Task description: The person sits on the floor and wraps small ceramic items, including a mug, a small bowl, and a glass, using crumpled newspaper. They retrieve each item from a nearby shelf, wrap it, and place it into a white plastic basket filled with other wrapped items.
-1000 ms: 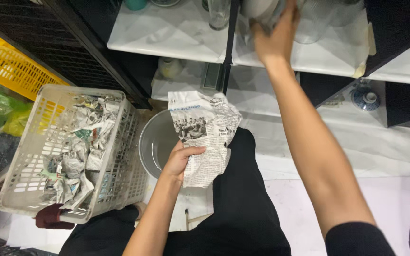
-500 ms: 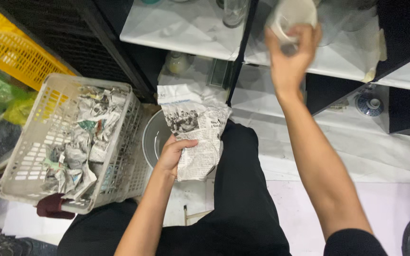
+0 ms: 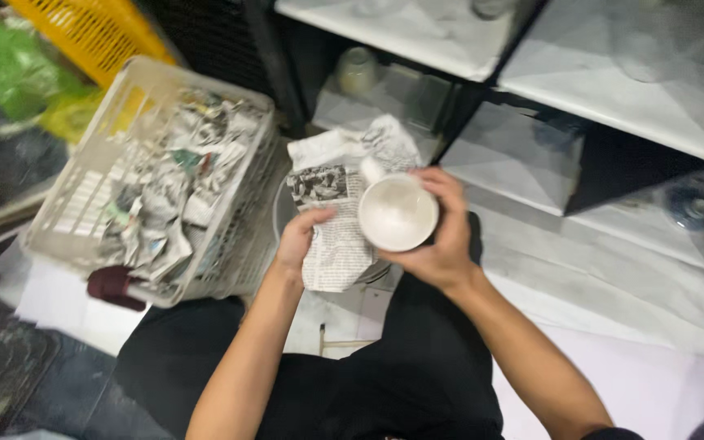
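- right hand (image 3: 442, 236) grip wraps white cup (image 3: 398, 213), rim up; looks ceramic, fragile, best held round body
- left hand (image 3: 303, 238) grip pinches newspaper sheet (image 3: 332, 204), limp, tears easily

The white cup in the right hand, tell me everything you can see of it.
The white cup looks ceramic and glossy, with a round rim and a small handle at its upper left. It is tilted, its empty inside facing the camera. The right hand grips it from the right, and it overlaps the sheet of newspaper held by the left hand.
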